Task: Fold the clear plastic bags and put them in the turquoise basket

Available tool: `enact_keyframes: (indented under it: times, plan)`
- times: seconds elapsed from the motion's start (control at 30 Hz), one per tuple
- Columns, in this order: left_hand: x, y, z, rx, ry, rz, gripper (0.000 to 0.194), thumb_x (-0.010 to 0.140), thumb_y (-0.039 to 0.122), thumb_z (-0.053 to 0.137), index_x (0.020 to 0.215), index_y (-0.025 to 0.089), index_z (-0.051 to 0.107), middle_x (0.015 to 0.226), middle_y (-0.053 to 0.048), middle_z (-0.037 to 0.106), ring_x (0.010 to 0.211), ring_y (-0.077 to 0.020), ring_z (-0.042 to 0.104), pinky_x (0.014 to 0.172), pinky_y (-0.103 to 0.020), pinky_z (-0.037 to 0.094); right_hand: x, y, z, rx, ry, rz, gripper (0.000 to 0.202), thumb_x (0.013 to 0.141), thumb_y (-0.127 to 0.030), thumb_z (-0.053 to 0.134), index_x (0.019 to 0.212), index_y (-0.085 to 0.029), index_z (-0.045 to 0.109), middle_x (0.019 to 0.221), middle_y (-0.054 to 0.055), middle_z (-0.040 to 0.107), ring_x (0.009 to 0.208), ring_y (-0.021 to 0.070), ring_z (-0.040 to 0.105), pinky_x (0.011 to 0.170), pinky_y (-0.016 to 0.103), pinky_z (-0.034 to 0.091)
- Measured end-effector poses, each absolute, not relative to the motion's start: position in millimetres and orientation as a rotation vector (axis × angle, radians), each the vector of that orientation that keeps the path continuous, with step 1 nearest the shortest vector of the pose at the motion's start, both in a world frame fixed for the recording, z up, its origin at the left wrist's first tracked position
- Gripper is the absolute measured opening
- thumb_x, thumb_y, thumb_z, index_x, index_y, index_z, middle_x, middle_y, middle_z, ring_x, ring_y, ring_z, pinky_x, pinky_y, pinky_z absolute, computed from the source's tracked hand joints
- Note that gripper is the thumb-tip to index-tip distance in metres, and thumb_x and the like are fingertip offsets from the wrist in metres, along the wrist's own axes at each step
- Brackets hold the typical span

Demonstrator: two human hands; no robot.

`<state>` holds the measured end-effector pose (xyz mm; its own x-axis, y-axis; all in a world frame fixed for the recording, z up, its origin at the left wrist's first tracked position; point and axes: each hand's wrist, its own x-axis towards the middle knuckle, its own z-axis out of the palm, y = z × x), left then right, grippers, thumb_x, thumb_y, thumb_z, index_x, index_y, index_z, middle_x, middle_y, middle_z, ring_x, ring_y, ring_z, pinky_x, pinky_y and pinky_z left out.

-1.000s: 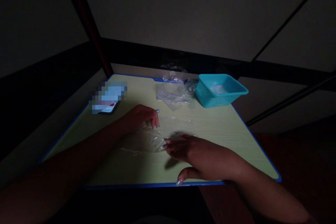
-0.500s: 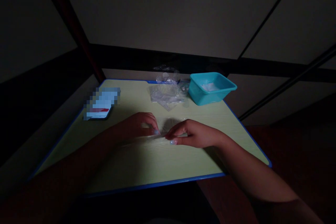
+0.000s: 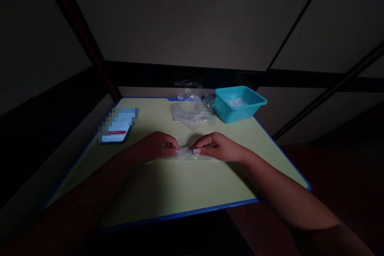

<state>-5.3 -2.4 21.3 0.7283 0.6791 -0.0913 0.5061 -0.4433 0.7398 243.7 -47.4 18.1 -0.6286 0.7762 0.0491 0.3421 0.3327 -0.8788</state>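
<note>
Over the middle of the table, a clear plastic bag (image 3: pixel 185 153) is pinched by both of my hands. My left hand (image 3: pixel 162 144) grips it from the left, thumb and fingers closed together. Just to the right, my right hand (image 3: pixel 214 147) pinches the same film between thumb and fingertips. A short stretch of plastic shows between the two hands; the rest is see-through and hard to make out. Beyond the hands lies a pile of clear plastic bags and pieces (image 3: pixel 192 114).
A turquoise plastic basket (image 3: pixel 226 111) stands at the back right, with something whitish inside. At the left lies a phone (image 3: pixel 120 128), its screen lit and blurred out. The pale table (image 3: pixel 192 192) has a blue edge; dark panelled walls rise behind it.
Both hands have closed into firmer pinches on the plastic, the left fingers curling in to meet the thumb. The view has tilted slightly.
</note>
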Motion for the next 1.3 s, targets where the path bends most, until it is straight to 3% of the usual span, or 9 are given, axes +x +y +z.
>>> enact_keyframes:
  times: [0.23, 0.33, 0.5, 0.67, 0.8, 1.03, 1.2, 1.3]
  plan:
    - [-5.7, 1.1, 16.2, 2.024, 0.949, 0.244, 0.031, 0.073, 0.044, 0.059, 0.072, 0.014, 0.065, 0.059, 0.002, 0.058, 0.057, -0.0116, 0.049, 0.053, -0.022, 0.032, 246.0, -41.7, 10.8, -1.098, -1.850, 1.388, 0.033, 0.070, -0.042, 0.076, 0.083, -0.014, 0.062, 0.079, 0.005, 0.068, 0.072, 0.0153, 0.063, 0.067, 0.028, 0.049]
    - [-4.8, -0.3, 18.5, 1.909, 0.960, 0.253, 0.031, 0.072, 0.045, 0.061, 0.071, 0.015, 0.063, 0.062, 0.001, 0.062, 0.056, -0.0116, 0.051, 0.053, -0.022, 0.033, 249.2, -39.6, 11.0, -1.207, -1.829, 1.354, 0.029, 0.067, -0.036, 0.075, 0.081, -0.014, 0.063, 0.074, 0.005, 0.068, 0.067, 0.0153, 0.062, 0.062, 0.026, 0.047]
    - [-4.1, -1.4, 15.8, 1.711, 0.877, 0.287, 0.030, 0.070, 0.046, 0.066, 0.071, 0.016, 0.060, 0.074, -0.004, 0.071, 0.070, -0.0164, 0.065, 0.067, -0.027, 0.047, 257.3, -36.6, 19.0, -1.387, -1.901, 1.258, 0.019, 0.068, -0.032, 0.068, 0.075, -0.014, 0.065, 0.071, 0.006, 0.069, 0.064, 0.0164, 0.061, 0.060, 0.027, 0.046]
    - [-3.0, -0.5, 6.7, 1.607, 0.862, 0.302, 0.034, 0.070, 0.048, 0.068, 0.072, 0.016, 0.056, 0.076, -0.006, 0.071, 0.066, -0.0162, 0.066, 0.063, -0.029, 0.051, 263.7, -33.0, 29.2, -1.459, -1.991, 1.212, 0.017, 0.066, -0.032, 0.065, 0.071, -0.016, 0.066, 0.070, 0.005, 0.070, 0.065, 0.0171, 0.062, 0.064, 0.028, 0.045]
    - [-1.8, -2.7, 9.0, 1.596, 0.867, 0.294, 0.034, 0.072, 0.049, 0.065, 0.073, 0.016, 0.056, 0.075, -0.006, 0.071, 0.065, -0.0160, 0.066, 0.060, -0.028, 0.052, 266.4, -29.9, 28.1, -1.534, -2.028, 1.161, 0.017, 0.067, -0.033, 0.062, 0.068, -0.016, 0.063, 0.061, 0.003, 0.064, 0.056, 0.0141, 0.056, 0.058, 0.026, 0.040]
    - [-2.5, -4.5, 13.8, 1.602, 0.952, 0.286, 0.029, 0.074, 0.045, 0.059, 0.069, 0.016, 0.057, 0.076, -0.006, 0.070, 0.066, -0.0170, 0.066, 0.058, -0.027, 0.052, 276.7, -25.2, 28.7, -1.497, -2.235, 1.056, 0.035, 0.078, -0.047, 0.054, 0.061, -0.016, 0.057, 0.055, 0.001, 0.057, 0.053, 0.0124, 0.048, 0.055, 0.026, 0.035]
    - [-2.0, -4.4, 10.0, 1.585, 1.010, 0.332, 0.025, 0.072, 0.041, 0.057, 0.069, 0.016, 0.059, 0.076, -0.004, 0.069, 0.060, -0.0142, 0.061, 0.056, -0.025, 0.050, 277.3, -22.5, 31.0, -1.590, -2.210, 1.215, 0.015, 0.072, -0.027, 0.055, 0.066, -0.015, 0.060, 0.057, 0.001, 0.060, 0.055, 0.0137, 0.054, 0.058, 0.026, 0.040]
    - [-0.3, -5.4, 11.4, 1.572, 1.062, 0.338, 0.024, 0.069, 0.041, 0.057, 0.068, 0.017, 0.057, 0.076, -0.004, 0.069, 0.057, -0.0134, 0.059, 0.053, -0.026, 0.050, 274.7, -22.4, 30.3, -1.641, -2.148, 1.272, 0.011, 0.073, -0.023, 0.054, 0.066, -0.016, 0.058, 0.057, 0.001, 0.060, 0.053, 0.0131, 0.054, 0.056, 0.025, 0.041]
